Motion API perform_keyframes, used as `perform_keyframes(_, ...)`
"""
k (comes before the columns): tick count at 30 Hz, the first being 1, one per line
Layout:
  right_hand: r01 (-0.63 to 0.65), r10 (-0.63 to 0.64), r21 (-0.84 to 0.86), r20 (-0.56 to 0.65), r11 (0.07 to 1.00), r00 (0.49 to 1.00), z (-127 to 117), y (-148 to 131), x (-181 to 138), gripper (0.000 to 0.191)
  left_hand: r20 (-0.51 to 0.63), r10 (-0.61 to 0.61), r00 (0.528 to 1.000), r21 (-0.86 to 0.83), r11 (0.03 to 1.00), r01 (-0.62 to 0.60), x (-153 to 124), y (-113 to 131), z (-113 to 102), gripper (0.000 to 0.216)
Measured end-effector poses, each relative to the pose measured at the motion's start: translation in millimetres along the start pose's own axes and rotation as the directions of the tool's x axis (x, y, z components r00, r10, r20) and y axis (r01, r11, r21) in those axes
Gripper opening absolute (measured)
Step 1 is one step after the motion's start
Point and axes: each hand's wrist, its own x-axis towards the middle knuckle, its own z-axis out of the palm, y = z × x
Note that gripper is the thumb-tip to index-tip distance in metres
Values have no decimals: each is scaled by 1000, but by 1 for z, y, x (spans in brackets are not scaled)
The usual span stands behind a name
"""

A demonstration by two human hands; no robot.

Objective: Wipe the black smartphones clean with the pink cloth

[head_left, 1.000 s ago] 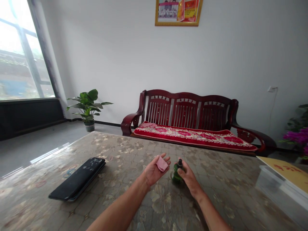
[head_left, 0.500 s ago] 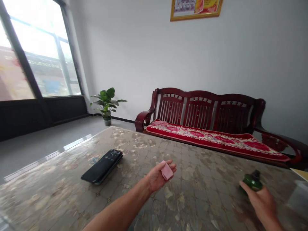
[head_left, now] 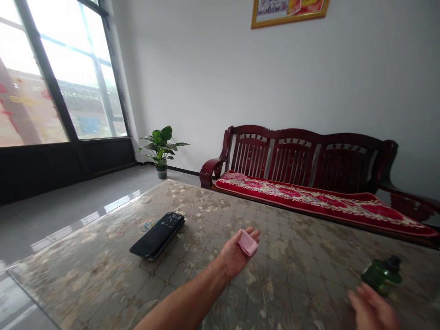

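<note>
My left hand [head_left: 236, 256] is palm up above the middle of the table, with its thumb over a small folded pink cloth [head_left: 248, 243] lying across its fingers. At the lower right, a squat green bottle with a dark cap [head_left: 382, 276] stands on the table. Just in front of the bottle is my right hand [head_left: 373, 308], slightly blurred. Its thumb and fingers are apart with nothing between them. To the left of my left hand lies a flat black object like a wallet or phone case [head_left: 158, 236], with pale specks at its far end.
A patterned, shiny cover lies over the table [head_left: 103, 270]. Behind the table stands a dark red wooden bench [head_left: 299, 158] with a red floral seat cover [head_left: 292, 195]. A potted plant [head_left: 161, 146] is on the floor near the window [head_left: 89, 82].
My right hand has let go of the green bottle and drawn back toward me. The left hand still holds the pink cloth. The view has turned slightly left.
</note>
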Motion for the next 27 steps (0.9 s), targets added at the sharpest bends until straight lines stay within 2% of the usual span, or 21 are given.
perform_keyframes(1,-65,61,37,105,997,993,20,-6,-23,59,3,1,1000,6,1000,-1,-1,-2,3,43)
perform_keyframes(2,-130,114,41,270,991,956,41,-13,-45,64,6,5,1000,13,1000,-5,-2,-4,5,43)
perform_keyframes(3,-189,162,28,399,982,903,63,-22,-66,67,8,15,1000,21,1000,-15,-2,-7,7,43)
perform_keyframes(5,-241,181,25,586,970,790,101,-38,-98,69,10,47,999,45,998,-48,-2,-12,10,44)
perform_keyframes(8,-313,187,34,738,949,648,136,-50,-124,64,3,86,996,104,991,-85,-2,-15,9,51)
perform_keyframes(11,-397,206,57,783,916,587,149,-43,-126,55,-28,104,994,158,983,-98,-3,-16,5,57)
perform_keyframes(17,-480,238,61,809,875,538,151,-23,-111,45,-140,106,985,284,957,-62,-7,-14,5,57)
perform_keyframes(19,-511,270,68,785,857,557,151,-20,-104,42,-180,133,975,363,930,-60,-9,-4,9,61)
perform_keyframes(22,-542,280,152,724,827,631,150,-16,-91,36,-214,169,962,451,891,-56,-20,31,17,67)
perform_keyframes(23,-550,278,187,706,814,651,151,-14,-86,35,-187,230,955,570,817,-85,-26,48,19,64)
perform_keyframes(24,-561,279,219,691,799,667,151,-12,-81,33,-125,337,933,701,695,-157,-33,67,22,62)
perform_keyframes(26,-579,278,275,671,768,688,151,-7,-74,32,4,476,880,887,404,-223,-52,107,25,57)
perform_keyframes(27,-586,276,295,667,754,692,151,-5,-71,32,38,502,864,955,237,-180,-62,128,25,55)
